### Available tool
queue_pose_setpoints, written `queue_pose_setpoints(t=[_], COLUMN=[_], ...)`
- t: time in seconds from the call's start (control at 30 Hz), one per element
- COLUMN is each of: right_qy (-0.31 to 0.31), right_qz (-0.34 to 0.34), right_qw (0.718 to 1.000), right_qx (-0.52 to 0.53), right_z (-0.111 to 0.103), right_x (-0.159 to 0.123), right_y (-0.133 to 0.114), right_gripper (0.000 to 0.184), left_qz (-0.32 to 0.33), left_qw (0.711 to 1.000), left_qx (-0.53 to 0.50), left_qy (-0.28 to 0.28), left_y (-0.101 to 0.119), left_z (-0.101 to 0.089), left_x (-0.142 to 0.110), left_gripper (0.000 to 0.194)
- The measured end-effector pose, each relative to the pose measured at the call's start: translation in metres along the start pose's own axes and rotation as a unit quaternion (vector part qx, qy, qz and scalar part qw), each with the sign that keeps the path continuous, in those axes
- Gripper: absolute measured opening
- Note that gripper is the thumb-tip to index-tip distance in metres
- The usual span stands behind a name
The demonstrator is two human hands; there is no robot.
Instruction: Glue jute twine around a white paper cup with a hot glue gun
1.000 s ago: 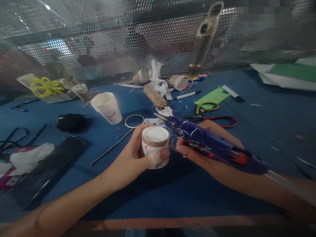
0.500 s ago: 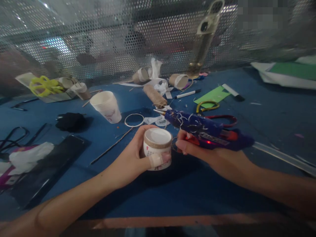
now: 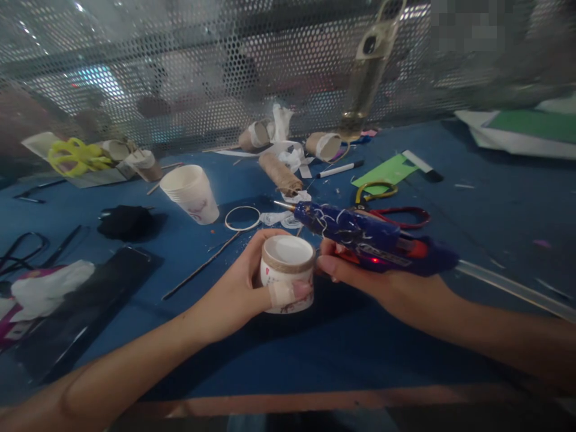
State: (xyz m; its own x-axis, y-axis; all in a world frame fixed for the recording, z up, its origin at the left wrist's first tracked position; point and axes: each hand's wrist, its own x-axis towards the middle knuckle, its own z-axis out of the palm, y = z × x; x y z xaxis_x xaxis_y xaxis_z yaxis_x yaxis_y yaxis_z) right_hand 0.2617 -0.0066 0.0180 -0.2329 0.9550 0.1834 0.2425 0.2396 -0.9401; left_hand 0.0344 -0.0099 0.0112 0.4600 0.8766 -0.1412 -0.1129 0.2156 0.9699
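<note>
My left hand, with a bandage on its thumb, is wrapped round a small white paper cup. The cup stands upright, printed on its side, with a band of brown twine just under its rim. To its right, my right hand grips a blue hot glue gun with a red light glowing on its side. The metal nozzle points left, above and behind the cup. My right thumb and forefinger are pinched close to the cup's right side; whether they hold the twine's end is too blurred to tell.
Behind are stacked paper cups, a white ring, a twine roll and red-and-yellow-handled scissors. Yellow scissors lie back left, a dark flat case at left. A perforated metal screen bounds the back.
The view has shifted slightly. The glue gun has moved a little left along with my right hand, closer to the cup. My left hand keeps its hold on the cup.
</note>
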Motion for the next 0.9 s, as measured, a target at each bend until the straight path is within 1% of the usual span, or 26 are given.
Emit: queue_pose_setpoints(t=[0.13, 0.23, 0.37, 0.47, 0.6, 0.73, 0.9], right_qy=[-0.005, -0.01, 0.008, 0.009, 0.0, 0.008, 0.009], right_qz=[-0.015, -0.03, -0.058, -0.073, -0.055, -0.054, -0.061], right_qw=[1.0, 0.999, 0.998, 0.997, 0.998, 0.999, 0.998], right_qx=[0.007, 0.011, -0.013, -0.023, -0.017, -0.004, -0.011], right_z=[-0.001, 0.0, 0.0, -0.002, -0.001, 0.0, -0.002], right_x=[0.001, 0.001, 0.002, 0.002, 0.002, 0.001, 0.0], right_y=[0.001, 0.001, 0.001, 0.002, 0.003, 0.005, 0.004], right_gripper=[0.028, 0.024, 0.018, 0.016, 0.016, 0.014, 0.015], left_qz=[0.004, -0.003, -0.014, -0.035, -0.065, -0.073, -0.071], left_qw=[1.0, 1.0, 1.0, 0.999, 0.997, 0.996, 0.997], left_qx=[0.016, 0.022, 0.002, -0.022, -0.03, -0.031, -0.032], left_qy=[-0.002, -0.005, -0.001, 0.014, 0.042, 0.038, 0.027], left_y=[0.001, 0.001, 0.002, 0.005, 0.01, 0.012, 0.01], left_z=[0.0, 0.0, 0.001, 0.004, 0.011, 0.013, 0.011], left_x=[0.001, 0.002, 0.002, 0.0, -0.003, -0.004, -0.003], left_gripper=[0.051, 0.05, 0.053, 0.057, 0.062, 0.068, 0.064])
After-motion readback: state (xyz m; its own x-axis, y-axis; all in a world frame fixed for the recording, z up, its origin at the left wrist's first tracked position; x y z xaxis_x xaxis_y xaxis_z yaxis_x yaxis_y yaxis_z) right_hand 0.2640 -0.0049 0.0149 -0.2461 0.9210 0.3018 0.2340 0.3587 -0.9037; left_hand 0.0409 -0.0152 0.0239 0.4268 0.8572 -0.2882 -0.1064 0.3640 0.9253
